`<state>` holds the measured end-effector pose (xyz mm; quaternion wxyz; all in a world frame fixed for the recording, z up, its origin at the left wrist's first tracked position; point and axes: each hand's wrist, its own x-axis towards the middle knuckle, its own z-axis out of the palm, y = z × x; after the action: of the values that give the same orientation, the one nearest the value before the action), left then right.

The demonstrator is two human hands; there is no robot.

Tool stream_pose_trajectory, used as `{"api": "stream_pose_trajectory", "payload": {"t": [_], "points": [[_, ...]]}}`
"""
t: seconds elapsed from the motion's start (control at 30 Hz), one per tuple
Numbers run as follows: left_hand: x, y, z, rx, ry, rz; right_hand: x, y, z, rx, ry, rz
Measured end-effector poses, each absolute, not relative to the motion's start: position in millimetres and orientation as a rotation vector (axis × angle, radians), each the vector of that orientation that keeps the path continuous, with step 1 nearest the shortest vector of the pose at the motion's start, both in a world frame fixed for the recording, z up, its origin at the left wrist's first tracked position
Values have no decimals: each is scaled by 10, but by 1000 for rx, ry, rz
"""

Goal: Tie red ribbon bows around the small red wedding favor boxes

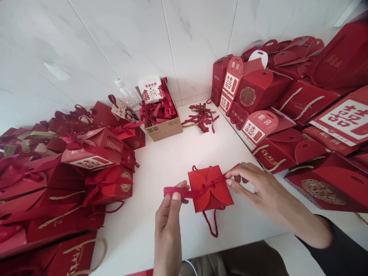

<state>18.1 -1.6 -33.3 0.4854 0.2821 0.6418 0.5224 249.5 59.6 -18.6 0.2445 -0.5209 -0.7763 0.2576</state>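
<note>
A small red gift box [200,178] stands on the white table, its petal-shaped top flaps folded together. A dark pink ribbon [198,193] runs through the slots at the top and crosses in the middle. My left hand [171,209] pinches one end of the ribbon between thumb and fingers, left of the box. On the right, my right hand [253,182] pinches the other end close to the box's edge. A twisted red cord handle [213,226] hangs out in front of the box onto the table.
Red gift boxes with ribbons [109,188] are piled on the left. More red boxes [264,92] are stacked on the right. At the back are a cardboard box [163,130] of ribbons, a clear plastic bottle [128,96] and loose red tags [201,117].
</note>
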Motion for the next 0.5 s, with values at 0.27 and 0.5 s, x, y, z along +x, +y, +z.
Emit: {"api": "stream_pose_trajectory", "payload": {"t": [0.27, 0.5], "points": [[229, 38, -366, 537, 1331, 1516, 2518, 606, -199, -1367, -2128, 685], [80, 25, -388, 711, 1594, 1452, 2549, 546, -191, -1499, -2024, 821]]}}
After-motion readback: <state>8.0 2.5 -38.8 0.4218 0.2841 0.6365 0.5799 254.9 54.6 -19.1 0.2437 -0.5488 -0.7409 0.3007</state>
